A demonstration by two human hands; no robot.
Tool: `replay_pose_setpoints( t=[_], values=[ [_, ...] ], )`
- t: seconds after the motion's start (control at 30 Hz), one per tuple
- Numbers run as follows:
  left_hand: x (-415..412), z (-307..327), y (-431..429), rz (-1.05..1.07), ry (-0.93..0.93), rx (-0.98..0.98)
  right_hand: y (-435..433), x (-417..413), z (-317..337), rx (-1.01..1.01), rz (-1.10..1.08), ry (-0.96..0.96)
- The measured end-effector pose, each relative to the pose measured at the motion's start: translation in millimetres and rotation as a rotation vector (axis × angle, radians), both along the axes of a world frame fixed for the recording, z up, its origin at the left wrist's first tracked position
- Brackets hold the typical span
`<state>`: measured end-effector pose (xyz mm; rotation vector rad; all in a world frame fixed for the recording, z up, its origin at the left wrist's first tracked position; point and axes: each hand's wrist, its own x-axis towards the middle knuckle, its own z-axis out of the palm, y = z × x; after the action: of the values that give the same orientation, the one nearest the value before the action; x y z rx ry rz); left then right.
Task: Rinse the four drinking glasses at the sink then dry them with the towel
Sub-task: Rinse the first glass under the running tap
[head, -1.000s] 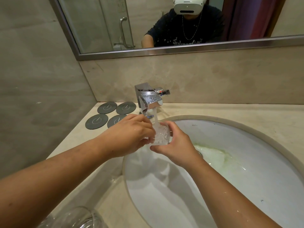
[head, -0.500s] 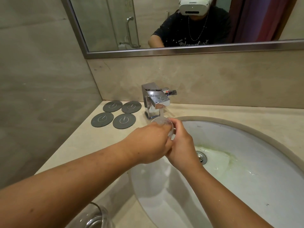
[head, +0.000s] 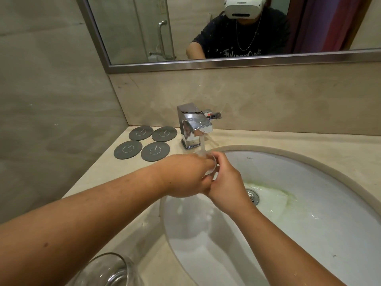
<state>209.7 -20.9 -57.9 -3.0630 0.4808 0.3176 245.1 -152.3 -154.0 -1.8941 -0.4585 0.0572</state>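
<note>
A clear drinking glass [head: 209, 165] is held over the left side of the white sink [head: 309, 234], right under the chrome tap [head: 193, 126], which runs a thin stream into it. My left hand [head: 185, 176] wraps over the glass from the left and hides most of it. My right hand [head: 226, 182] grips it from the right, thumb near the rim. Another clear glass [head: 111, 271] stands on the counter at the bottom left, partly cut off by the frame. No towel is in view.
Several round grey coasters [head: 144, 143] lie on the beige counter [head: 99, 182] left of the tap. A mirror [head: 226, 29] hangs above the back wall, and a tiled wall closes in the left side. The drain [head: 252, 196] sits mid-basin with greenish staining.
The glass has dropped lower and my hands have closed tighter round it, the left covering more of it. At 0.5 s ago no stream was visible; now water runs again.
</note>
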Motion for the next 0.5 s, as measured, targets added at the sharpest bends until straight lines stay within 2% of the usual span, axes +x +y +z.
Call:
replay_pose_setpoints(
  t=[0.1,0.23,0.3,0.37,0.5],
  values=[
    [1,-2,10,-0.003,-0.007,0.030,2,2,0,0.016,-0.003,0.031],
    [1,-10,37,-0.223,-0.355,-0.096,1,3,1,0.071,-0.045,0.057],
    [-1,-13,46,-0.206,-0.450,-0.157,0,2,1,0.117,-0.041,0.094],
    [-2,-16,49,-0.076,-0.356,-0.269,-1,1,3,0.170,-0.024,0.138],
    [-3,-16,45,0.259,0.061,-0.487,-3,0,4,0.289,0.085,0.238]
  ],
)
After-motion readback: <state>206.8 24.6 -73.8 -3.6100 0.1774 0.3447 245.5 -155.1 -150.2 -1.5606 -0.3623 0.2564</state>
